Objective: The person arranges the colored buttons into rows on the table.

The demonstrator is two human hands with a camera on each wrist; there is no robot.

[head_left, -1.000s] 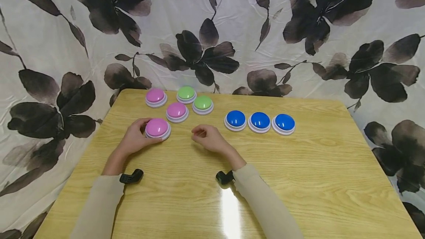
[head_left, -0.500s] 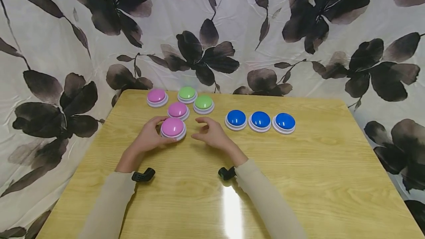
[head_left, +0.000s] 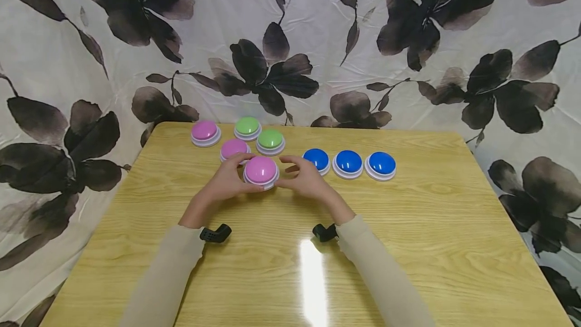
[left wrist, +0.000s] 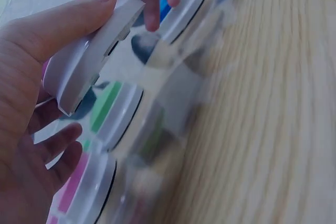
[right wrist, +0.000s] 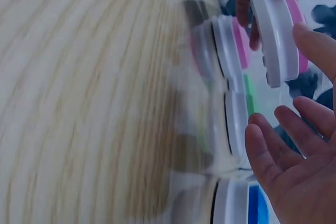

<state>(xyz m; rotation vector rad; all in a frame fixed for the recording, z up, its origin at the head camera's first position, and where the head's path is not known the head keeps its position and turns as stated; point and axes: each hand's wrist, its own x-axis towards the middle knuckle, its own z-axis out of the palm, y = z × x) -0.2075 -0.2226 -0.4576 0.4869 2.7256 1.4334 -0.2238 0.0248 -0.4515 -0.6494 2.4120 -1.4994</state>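
A pink push button (head_left: 260, 169) with a white base is gripped by my left hand (head_left: 226, 181), thumb on the near side. The left wrist view shows the base's underside (left wrist: 105, 51) lifted off the table and tilted. On the button's right side is my right hand (head_left: 309, 179), fingers loosely spread; its thumb tip (right wrist: 302, 32) lies at the base's edge in the right wrist view. Just behind the left fingers sits another pink button (head_left: 234, 147), partly covered. A green button (head_left: 270, 139) stands behind the held one. My right hand partly hides the nearest blue button (head_left: 316, 158).
A third pink button (head_left: 204, 129) and a second green button (head_left: 247, 125) stand near the back edge of the wooden table (head_left: 272, 276). Two more blue buttons (head_left: 349, 162) continue the row rightward. Floral cloth (head_left: 336, 39) hangs behind the table.
My left hand has carried the pink button rightward to my right hand. The right hand has spread its fingers and come up to the button. The other buttons keep their places.
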